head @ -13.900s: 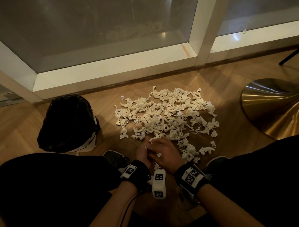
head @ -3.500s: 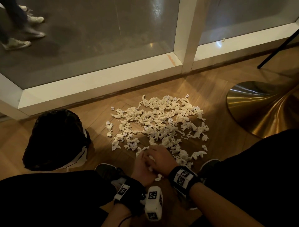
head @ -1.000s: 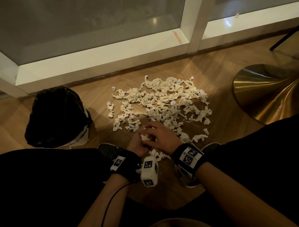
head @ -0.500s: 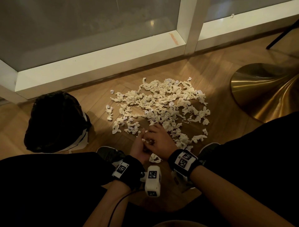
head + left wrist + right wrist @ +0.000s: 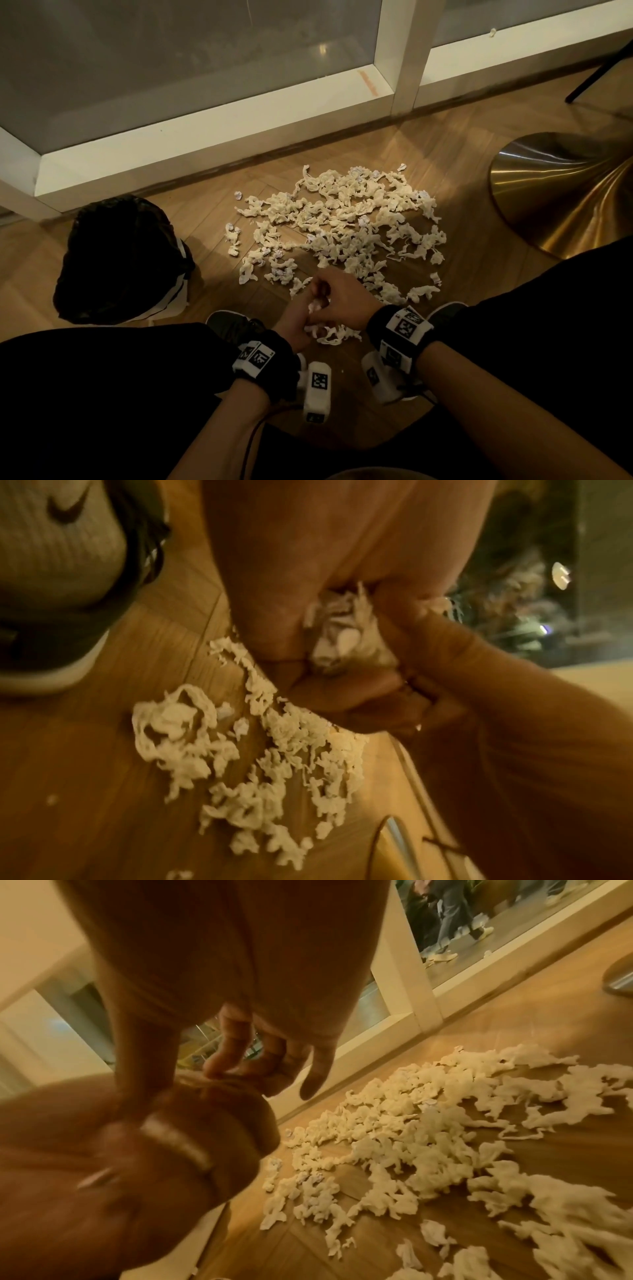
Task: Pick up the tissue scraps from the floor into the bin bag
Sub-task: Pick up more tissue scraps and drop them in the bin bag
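1. Right now my left hand [image 5: 297,323] is curled round a wad of tissue scraps [image 5: 342,631], and my right hand [image 5: 342,301] pinches more into it, at the pile's [image 5: 346,222] near edge on the floor [image 5: 462,192].
2. Best to pack the wad tight before carrying it to the bin bag [image 5: 120,260], left of the pile, so nothing drops.
3. Compared with half a second ago, my hands have barely shifted; the pile looks unchanged.

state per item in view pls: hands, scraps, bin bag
left hand: fingers curled round a wad of scraps
right hand: fingers curled, touching the left hand; grip unclear
tissue scraps: most scattered loose on the floor
bin bag: upright beside the pile, mouth open
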`<control>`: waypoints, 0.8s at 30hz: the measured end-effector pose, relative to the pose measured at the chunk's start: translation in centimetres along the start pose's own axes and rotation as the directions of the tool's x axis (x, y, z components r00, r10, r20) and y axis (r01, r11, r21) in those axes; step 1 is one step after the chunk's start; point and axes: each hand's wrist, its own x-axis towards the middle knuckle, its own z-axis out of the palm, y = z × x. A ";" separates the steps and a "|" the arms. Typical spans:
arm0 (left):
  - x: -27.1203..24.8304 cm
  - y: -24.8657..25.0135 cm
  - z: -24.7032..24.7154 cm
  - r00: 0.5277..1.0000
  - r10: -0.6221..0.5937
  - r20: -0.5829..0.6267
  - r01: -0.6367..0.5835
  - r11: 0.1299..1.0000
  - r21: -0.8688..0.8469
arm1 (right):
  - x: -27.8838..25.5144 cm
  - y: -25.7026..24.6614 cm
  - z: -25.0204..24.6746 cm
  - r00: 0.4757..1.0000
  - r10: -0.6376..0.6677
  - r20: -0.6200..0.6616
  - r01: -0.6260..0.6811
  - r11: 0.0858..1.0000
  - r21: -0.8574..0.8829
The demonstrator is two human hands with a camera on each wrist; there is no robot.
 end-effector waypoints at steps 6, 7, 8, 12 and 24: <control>-0.1 -1.8 0.9 0.984 0.053 0.171 -0.119 0.907 0.403 | -0.4 1.8 -1.4 0.933 0.191 0.305 -0.150 0.977 -0.153; 0.1 -1.9 0.7 0.982 0.063 0.178 -0.135 0.892 0.432 | -0.4 1.8 -1.3 0.926 0.189 0.326 -0.148 0.978 -0.146; 0.2 -1.8 0.6 0.979 0.077 0.188 -0.155 0.881 0.446 | -0.4 1.8 -1.1 0.925 0.185 0.332 -0.146 0.979 -0.140; 0.0 -0.5 0.8 0.980 0.158 0.122 -0.200 0.780 0.594 | -0.3 1.4 -0.9 0.954 0.136 0.266 -0.104 0.986 -0.130; 1.8 9.5 -6.5 0.825 0.527 -0.202 -0.269 0.682 0.680 | -0.2 1.7 -2.0 0.973 0.228 0.042 -0.222 0.969 -0.109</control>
